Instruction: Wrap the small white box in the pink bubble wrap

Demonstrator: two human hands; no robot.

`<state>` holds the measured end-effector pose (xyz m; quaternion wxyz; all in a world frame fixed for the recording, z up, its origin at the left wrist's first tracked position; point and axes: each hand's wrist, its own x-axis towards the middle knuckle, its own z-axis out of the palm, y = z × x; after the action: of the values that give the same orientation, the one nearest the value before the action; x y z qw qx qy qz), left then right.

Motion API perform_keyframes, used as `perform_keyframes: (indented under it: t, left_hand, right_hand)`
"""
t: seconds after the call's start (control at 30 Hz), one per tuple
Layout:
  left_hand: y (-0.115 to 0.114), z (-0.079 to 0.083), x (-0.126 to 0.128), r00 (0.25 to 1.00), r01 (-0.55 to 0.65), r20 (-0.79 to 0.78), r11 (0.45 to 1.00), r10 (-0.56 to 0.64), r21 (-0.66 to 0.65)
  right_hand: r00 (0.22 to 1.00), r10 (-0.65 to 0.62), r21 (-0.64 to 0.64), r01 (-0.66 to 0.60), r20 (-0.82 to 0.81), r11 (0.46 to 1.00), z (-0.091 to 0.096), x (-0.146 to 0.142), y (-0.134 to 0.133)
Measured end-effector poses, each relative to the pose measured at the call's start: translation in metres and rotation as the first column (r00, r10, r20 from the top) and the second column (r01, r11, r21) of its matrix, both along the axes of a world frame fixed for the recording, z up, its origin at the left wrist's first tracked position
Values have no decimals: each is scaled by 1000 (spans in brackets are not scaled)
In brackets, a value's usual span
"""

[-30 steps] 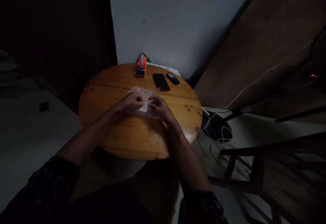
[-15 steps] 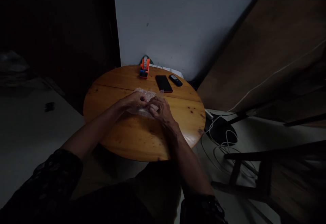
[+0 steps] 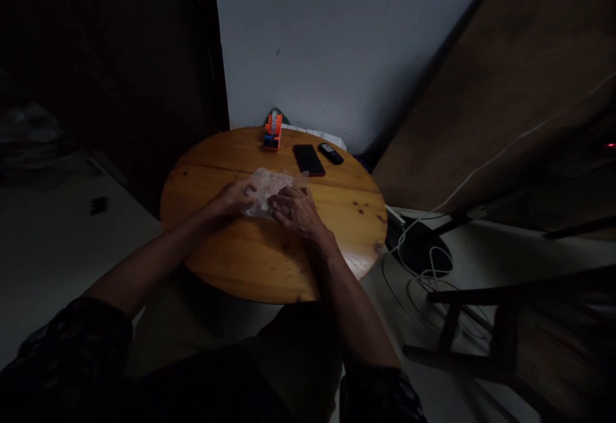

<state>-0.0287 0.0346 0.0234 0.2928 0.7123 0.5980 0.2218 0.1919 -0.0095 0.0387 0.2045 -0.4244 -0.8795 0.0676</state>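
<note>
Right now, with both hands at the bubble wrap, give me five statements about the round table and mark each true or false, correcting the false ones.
1. The left hand touches the left part of the bubble wrap. True.
2. The right hand is raised well away from the bubble wrap. False: its fingers are on it.
3. The orange tape dispenser stands near the far edge of the table. True.
4. The small dark handset lies to the right of the flat black device. True.
5. The flat black device lies under the left hand. False: it lies beyond the bubble wrap, nearer the wall.
</note>
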Motion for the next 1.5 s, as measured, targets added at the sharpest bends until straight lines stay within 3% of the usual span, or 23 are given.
perform_keyframes:
  t: [0.1,0.27,0.43,0.6,0.77,0.9,1.03,1.13,1.23,1.33,1.5]
  left_hand:
    - [-4,2,-7,986,-79,-135,992,92,99]
    - [0,11,-20,958,-141,-255,990,132,-18]
    - [-3,12,-14,999,-11,51,983,20,-183]
    - [-14,15,1,900,-118,377,954,220,-276]
    - [-22,20,29,815,-132,512,947,272,-292]
    - [-26,25,35,807,-39,554,955,204,-296]
    - [-28,30,29,921,53,386,969,46,-242]
    - [-28,34,29,971,141,208,985,-118,-102]
    - [-28,34,34,974,219,46,975,-220,39]
    - [-25,32,38,963,245,-145,960,-226,135]
    - [-18,25,36,913,384,-260,878,-315,285]
  right_hand:
    - [999,-6,19,6,49,1000,0,-2,-1]
    - [995,-20,51,15,98,999,3,-4,-3]
    - [991,-31,68,23,131,997,6,-7,-6]
    - [992,-34,103,22,121,994,4,-8,-4]
    - [990,-46,100,32,135,994,3,-12,-1]
    - [994,-55,46,51,92,998,5,-13,-2]
    - [990,-48,-34,44,-131,998,2,-5,0]
    - [952,-72,-60,57,-296,997,-1,4,5]
    - [897,-177,-76,159,-406,984,-3,12,11]
    - [815,-339,-133,314,-471,940,-2,20,15]
    - [768,-541,-256,477,-344,841,-7,41,3]
